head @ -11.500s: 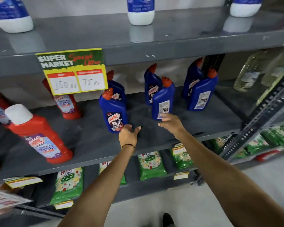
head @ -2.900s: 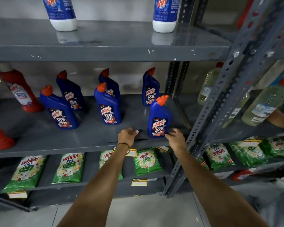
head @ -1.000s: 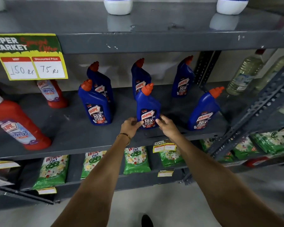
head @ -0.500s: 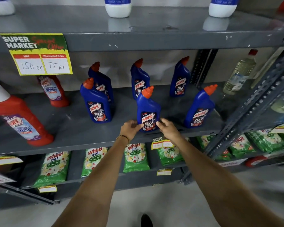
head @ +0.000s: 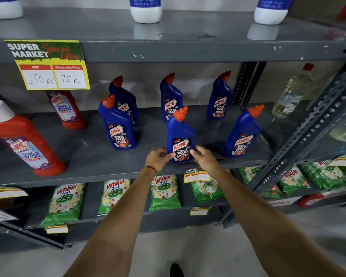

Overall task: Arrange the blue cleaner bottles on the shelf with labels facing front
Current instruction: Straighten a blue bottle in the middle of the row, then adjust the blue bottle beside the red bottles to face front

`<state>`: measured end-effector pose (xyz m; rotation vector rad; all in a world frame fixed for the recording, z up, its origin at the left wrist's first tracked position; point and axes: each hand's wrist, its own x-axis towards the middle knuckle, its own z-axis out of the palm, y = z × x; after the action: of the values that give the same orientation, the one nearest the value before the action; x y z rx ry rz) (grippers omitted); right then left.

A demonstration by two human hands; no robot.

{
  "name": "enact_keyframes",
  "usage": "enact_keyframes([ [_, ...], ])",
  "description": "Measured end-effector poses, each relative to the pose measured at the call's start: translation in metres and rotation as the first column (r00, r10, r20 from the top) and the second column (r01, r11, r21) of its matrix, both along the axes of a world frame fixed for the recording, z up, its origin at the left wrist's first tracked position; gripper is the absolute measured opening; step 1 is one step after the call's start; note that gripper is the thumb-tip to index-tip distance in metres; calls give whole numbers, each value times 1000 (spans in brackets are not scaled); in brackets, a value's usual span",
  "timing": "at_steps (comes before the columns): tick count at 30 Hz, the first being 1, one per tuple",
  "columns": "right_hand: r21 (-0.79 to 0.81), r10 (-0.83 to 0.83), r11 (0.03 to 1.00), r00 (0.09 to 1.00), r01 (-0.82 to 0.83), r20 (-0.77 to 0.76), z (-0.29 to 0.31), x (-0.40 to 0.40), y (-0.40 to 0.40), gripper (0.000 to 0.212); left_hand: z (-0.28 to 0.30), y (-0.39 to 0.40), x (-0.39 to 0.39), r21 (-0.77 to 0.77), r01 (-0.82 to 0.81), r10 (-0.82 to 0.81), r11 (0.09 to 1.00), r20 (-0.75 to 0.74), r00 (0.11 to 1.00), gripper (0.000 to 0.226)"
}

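Observation:
Several blue cleaner bottles with orange caps stand upright on the grey middle shelf, labels facing me. The front middle bottle is held at its base between my left hand and my right hand, fingertips touching both sides of the label. A front left bottle and a front right bottle flank it. Behind stand three more: back left bottle, partly hidden, back middle bottle and back right bottle.
Two red cleaner bottles stand at the left under a yellow price sign. White-based bottles sit on the top shelf. Green detergent packs fill the lower shelf. A perforated steel upright and clear oil bottles border the right.
Both hands have stayed at the base of the front middle bottle during the last second. Much earlier, several bottles showed their back labels; all labels face front now.

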<state>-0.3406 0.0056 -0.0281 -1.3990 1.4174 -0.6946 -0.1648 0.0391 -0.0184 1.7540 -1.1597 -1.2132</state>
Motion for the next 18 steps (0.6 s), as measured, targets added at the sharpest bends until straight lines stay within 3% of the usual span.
enact_keyframes([
  [7,24,-50,998,999,49,19,0,3,7,43,-5,5,7,-12,-2,2,1000,17,1000,54],
  [11,51,-210,977,977,208,36,-2,11,20,58,-2,17,24,-30,-5,6,1000,46,999,53],
  [18,-68,-435,897,900,436,33,-6,59,67,39,3,46,90,-46,24,-19,999,114,993,45],
])
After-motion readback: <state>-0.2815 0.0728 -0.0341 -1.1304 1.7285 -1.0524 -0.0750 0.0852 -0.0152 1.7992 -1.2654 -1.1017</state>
